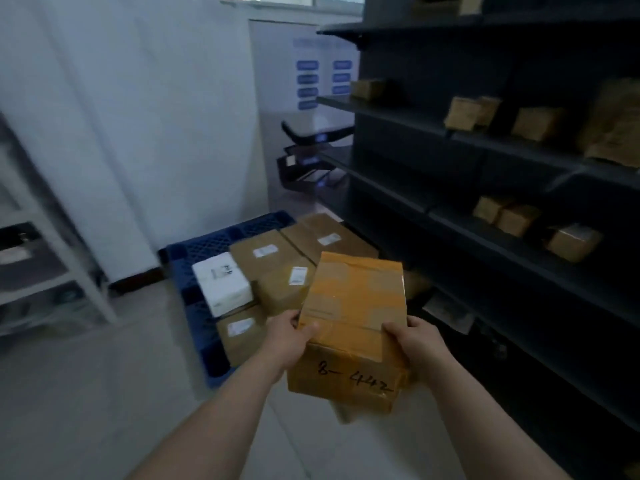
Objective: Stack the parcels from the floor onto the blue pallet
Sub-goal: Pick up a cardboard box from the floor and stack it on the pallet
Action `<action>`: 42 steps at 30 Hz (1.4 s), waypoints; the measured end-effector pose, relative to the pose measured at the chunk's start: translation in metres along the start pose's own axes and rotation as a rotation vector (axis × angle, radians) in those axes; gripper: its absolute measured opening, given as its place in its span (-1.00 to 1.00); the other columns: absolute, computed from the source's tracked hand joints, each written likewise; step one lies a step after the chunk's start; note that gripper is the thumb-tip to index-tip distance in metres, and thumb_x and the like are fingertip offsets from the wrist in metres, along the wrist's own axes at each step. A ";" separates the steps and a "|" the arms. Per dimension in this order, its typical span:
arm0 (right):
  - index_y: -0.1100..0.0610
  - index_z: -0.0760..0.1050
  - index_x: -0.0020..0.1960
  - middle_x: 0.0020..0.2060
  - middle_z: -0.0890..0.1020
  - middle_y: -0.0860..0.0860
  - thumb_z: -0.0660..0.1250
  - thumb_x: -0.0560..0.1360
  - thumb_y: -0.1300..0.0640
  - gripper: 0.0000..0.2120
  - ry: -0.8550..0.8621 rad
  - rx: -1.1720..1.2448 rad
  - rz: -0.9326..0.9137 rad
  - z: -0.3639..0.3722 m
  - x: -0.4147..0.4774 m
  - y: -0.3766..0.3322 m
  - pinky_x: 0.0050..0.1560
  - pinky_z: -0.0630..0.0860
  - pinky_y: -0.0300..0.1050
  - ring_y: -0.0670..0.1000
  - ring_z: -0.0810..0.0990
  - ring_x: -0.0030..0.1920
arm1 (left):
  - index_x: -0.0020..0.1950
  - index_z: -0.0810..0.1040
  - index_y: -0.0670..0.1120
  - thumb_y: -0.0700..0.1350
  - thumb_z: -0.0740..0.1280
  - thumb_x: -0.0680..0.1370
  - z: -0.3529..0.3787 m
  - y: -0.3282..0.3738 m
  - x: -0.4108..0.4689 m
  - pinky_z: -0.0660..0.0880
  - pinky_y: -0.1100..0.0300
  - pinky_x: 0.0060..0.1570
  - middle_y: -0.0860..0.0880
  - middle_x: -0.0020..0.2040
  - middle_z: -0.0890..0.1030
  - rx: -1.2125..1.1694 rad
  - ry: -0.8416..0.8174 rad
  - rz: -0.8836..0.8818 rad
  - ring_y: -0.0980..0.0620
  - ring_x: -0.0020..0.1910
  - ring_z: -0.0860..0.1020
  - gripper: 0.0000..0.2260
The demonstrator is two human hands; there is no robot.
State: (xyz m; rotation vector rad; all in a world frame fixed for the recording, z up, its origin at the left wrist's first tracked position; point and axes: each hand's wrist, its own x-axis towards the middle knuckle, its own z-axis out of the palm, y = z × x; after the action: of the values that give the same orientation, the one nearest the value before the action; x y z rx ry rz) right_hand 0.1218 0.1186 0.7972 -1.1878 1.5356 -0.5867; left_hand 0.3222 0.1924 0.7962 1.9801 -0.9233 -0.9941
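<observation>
I hold a yellow-brown taped parcel (353, 317) with "8-442" written on its near side, in front of my chest. My left hand (289, 337) grips its left edge and my right hand (415, 344) grips its right edge. Beyond it, the blue pallet (197, 251) lies on the floor against the wall. On the pallet sit several brown parcels (263, 254) with white labels and one white parcel (221, 284). The held parcel hides part of the pallet's right side.
A dark shelving unit (485, 161) with small brown parcels stands along the right. A pale metal rack (45, 237) is at the left. A black scanner stand (311, 157) sits behind the pallet. Pale floor (104, 393) spreads at lower left.
</observation>
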 end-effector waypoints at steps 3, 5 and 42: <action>0.12 0.45 0.29 -0.10 0.59 0.05 0.34 0.55 0.04 -0.65 -0.132 0.005 0.042 0.078 -0.005 -0.021 -0.16 0.57 -0.01 0.10 0.61 -0.08 | 0.38 0.45 -0.05 0.01 0.35 0.55 -0.071 -0.035 0.001 0.49 0.06 0.16 -0.04 0.28 0.51 -0.022 0.078 -0.050 -0.03 0.14 0.52 -0.59; 0.15 0.45 0.30 -0.11 0.58 0.05 0.34 0.55 0.05 -0.64 -0.209 -0.014 0.063 0.122 -0.007 -0.031 -0.08 0.58 0.03 0.11 0.61 -0.05 | 0.37 0.45 -0.08 -0.02 0.34 0.57 -0.109 -0.056 0.003 0.47 0.10 0.09 -0.02 0.27 0.50 -0.026 0.129 -0.089 0.00 0.10 0.50 -0.61; 0.18 0.53 0.19 -0.03 0.60 0.08 0.39 0.51 0.08 -0.70 -0.205 0.018 0.294 0.491 0.246 -0.170 -0.16 0.45 -0.10 0.07 0.56 -0.08 | 0.40 0.41 -0.13 -0.03 0.32 0.58 -0.364 -0.150 0.399 0.42 0.10 0.13 -0.07 0.26 0.52 0.068 0.007 -0.233 -0.06 0.19 0.49 -0.59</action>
State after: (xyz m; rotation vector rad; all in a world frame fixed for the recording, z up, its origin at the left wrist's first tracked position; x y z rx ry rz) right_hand 0.6526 -0.0655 0.6759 -0.9533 1.4886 -0.2741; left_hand 0.8517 0.0348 0.6976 2.1840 -0.7422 -1.0948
